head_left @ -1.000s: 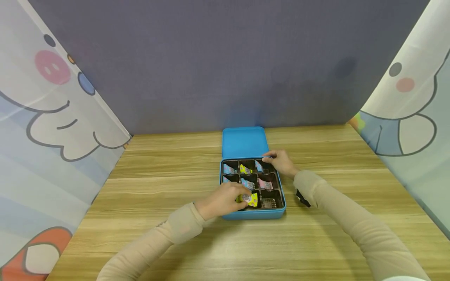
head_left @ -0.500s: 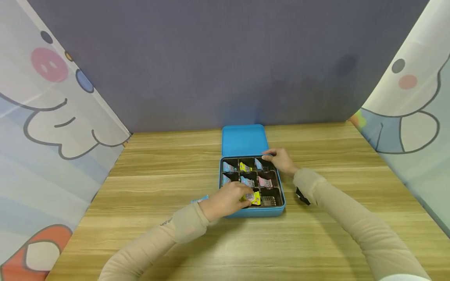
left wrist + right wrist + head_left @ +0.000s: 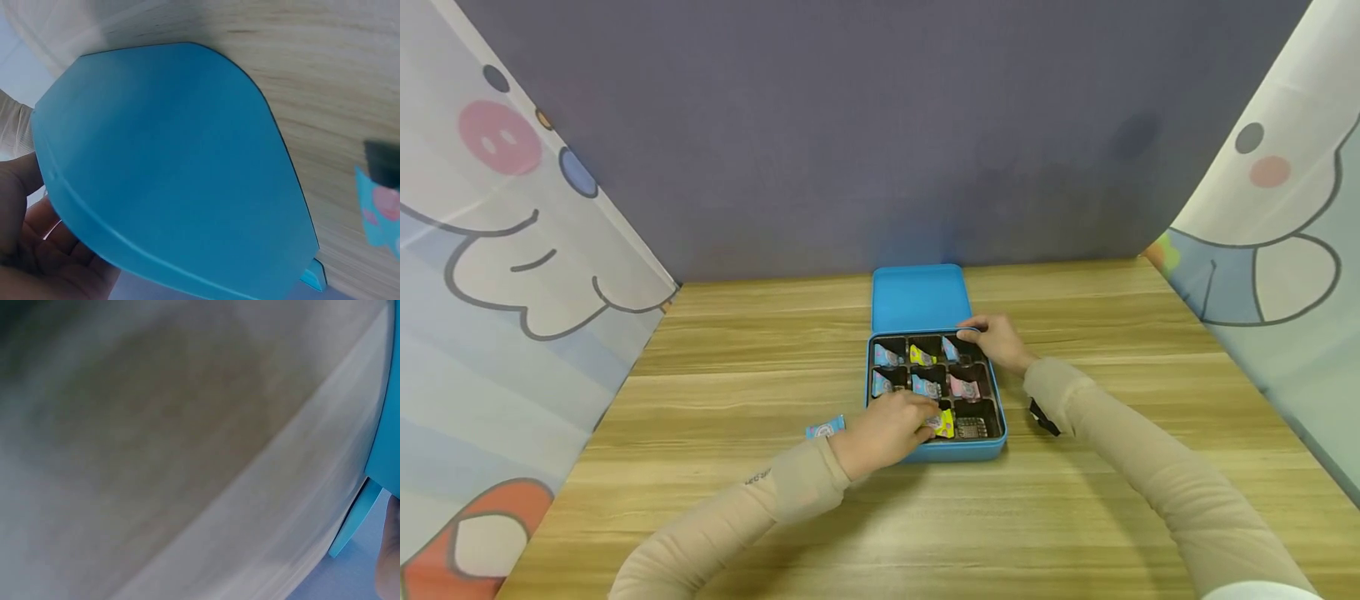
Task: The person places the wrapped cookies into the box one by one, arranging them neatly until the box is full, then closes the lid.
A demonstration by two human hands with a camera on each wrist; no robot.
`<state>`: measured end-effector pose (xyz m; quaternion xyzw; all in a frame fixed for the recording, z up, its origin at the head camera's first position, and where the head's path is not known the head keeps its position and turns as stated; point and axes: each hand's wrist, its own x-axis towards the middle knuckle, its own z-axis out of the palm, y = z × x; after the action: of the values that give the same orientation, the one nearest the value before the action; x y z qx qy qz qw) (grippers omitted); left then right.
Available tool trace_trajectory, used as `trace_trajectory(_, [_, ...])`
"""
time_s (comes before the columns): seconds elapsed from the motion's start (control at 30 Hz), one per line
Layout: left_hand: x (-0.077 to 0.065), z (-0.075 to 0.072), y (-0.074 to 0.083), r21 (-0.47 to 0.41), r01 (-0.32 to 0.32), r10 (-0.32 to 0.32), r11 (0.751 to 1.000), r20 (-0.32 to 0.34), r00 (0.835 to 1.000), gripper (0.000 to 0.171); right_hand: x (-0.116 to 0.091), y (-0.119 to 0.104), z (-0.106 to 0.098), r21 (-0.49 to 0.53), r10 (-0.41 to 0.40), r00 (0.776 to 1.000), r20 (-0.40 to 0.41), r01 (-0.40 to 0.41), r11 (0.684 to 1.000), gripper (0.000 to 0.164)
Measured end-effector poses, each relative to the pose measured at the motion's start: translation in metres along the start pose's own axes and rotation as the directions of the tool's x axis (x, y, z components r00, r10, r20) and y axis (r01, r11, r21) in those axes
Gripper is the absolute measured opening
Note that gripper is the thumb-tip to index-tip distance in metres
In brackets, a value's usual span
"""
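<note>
A blue tin box [image 3: 955,452] lies open on the table, its black insert [image 3: 977,410] split into compartments with small wrapped candies in most of them. At the front row my left hand [image 3: 891,427] pinches a yellow wrapped candy [image 3: 945,423] low in the middle compartment; the hand hides the front left compartment. My right hand [image 3: 1002,343] holds the back right corner of the box, thumb over the rim. In the left wrist view the box's blue side [image 3: 169,162] fills the middle, with my left hand [image 3: 53,250] at the lower left.
A blue wrapped candy [image 3: 826,428] lies on the wooden table [image 3: 737,358], left of the box. The box's lid [image 3: 921,298] is folded back toward the grey partition [image 3: 880,142]. In the front right compartment only the ridged floor [image 3: 972,428] shows.
My left hand has shifted slightly right with the yellow candy, which now sits lower in the compartment. The blue candy on the table has come into view beside the left wrist. My right hand stays put.
</note>
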<state>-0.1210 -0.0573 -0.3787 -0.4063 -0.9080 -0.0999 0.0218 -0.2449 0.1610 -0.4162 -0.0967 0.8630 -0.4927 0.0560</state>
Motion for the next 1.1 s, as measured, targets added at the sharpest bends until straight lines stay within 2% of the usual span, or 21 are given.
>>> trace_trajectory(0.13, [-0.0003,0.0007,0.0006,-0.031,0.02,-0.021,0.999,-0.015,1.0,0.023,-0.0005,-0.0003,-0.0006,0.007,-0.001,1.0,0.001,0.001,1.0,0.028])
trace_trajectory(0.33, [-0.0006,0.0017,-0.0025,-0.147,0.067,-0.068,0.987,0.002,0.998,0.027,-0.0003,0.0006,-0.0001,-0.036,-0.004,1.0,-0.01,0.004,0.999,0.027])
trace_trajectory(0.53, [0.0013,0.0014,-0.0065,-0.224,0.085,-0.082,0.971,0.021,0.996,0.027,-0.0004,-0.0004,-0.0001,-0.023,0.002,1.0,-0.014,-0.003,1.0,0.027])
trace_trajectory(0.83, [0.0009,-0.0013,-0.0072,-0.269,0.132,-0.117,0.954,0.072,0.991,0.029,-0.0018,-0.0012,-0.0001,-0.017,0.003,1.0,-0.012,-0.003,1.0,0.027])
trace_trajectory(1.1, [-0.0008,-0.0041,-0.0067,-0.291,0.172,-0.154,0.941,0.085,0.984,0.03,-0.0011,-0.0008,0.0002,-0.022,0.009,1.0,-0.009,-0.009,1.0,0.027])
